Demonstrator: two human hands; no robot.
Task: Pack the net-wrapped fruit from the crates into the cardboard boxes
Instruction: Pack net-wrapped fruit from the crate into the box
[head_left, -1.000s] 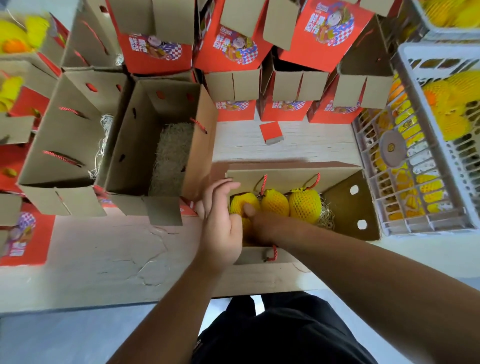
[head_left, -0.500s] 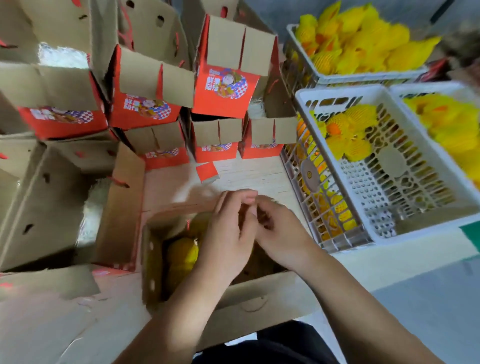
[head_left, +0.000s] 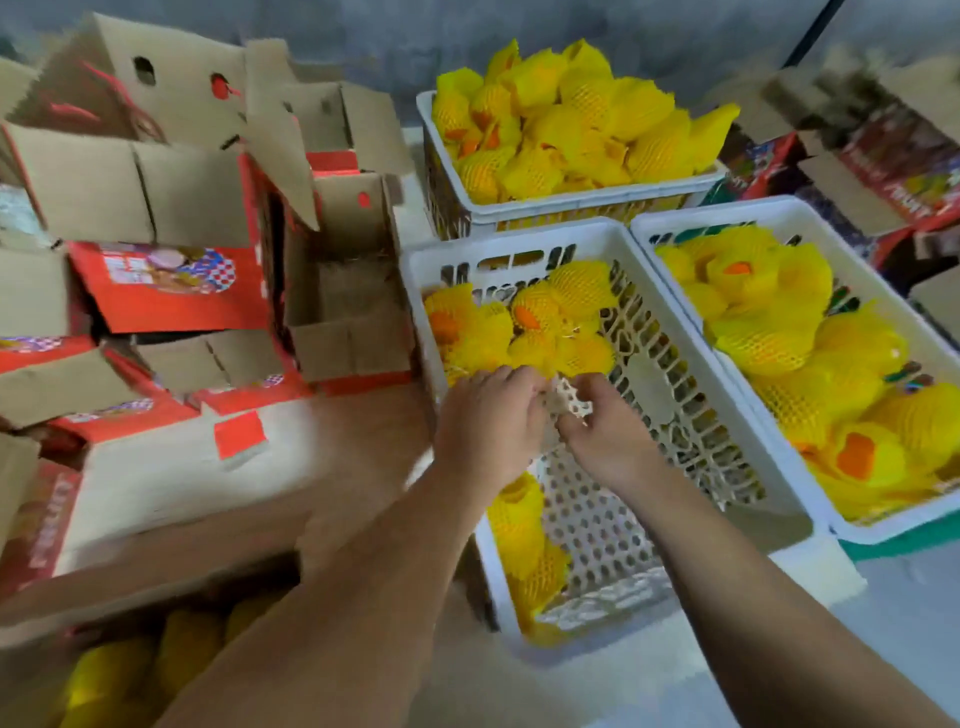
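Observation:
Both my hands meet over the middle white crate (head_left: 519, 240). My left hand (head_left: 488, 421) and my right hand (head_left: 605, 434) have curled fingers, and together they pinch a small whitish scrap of foam net (head_left: 570, 404). Just beyond my fingers several yellow net-wrapped fruits (head_left: 550, 322) lie at the crate's far end. A few more fruits (head_left: 524, 551) sit along its near left wall. At the bottom left, blurred, is the cardboard box (head_left: 156, 582) with yellow fruit (head_left: 124, 670) inside.
A heaped crate of wrapped fruit (head_left: 571, 124) stands behind, and another filled crate (head_left: 795, 332) stands to the right. Open red-and-brown cardboard boxes (head_left: 171, 208) pile up on the left, one open box (head_left: 348, 291) right beside the middle crate. More boxes (head_left: 883, 171) are at the far right.
My hands have left the box with fruit in it and moved right, over the middle crate. The view has swung right with them, and the box is now at the bottom left.

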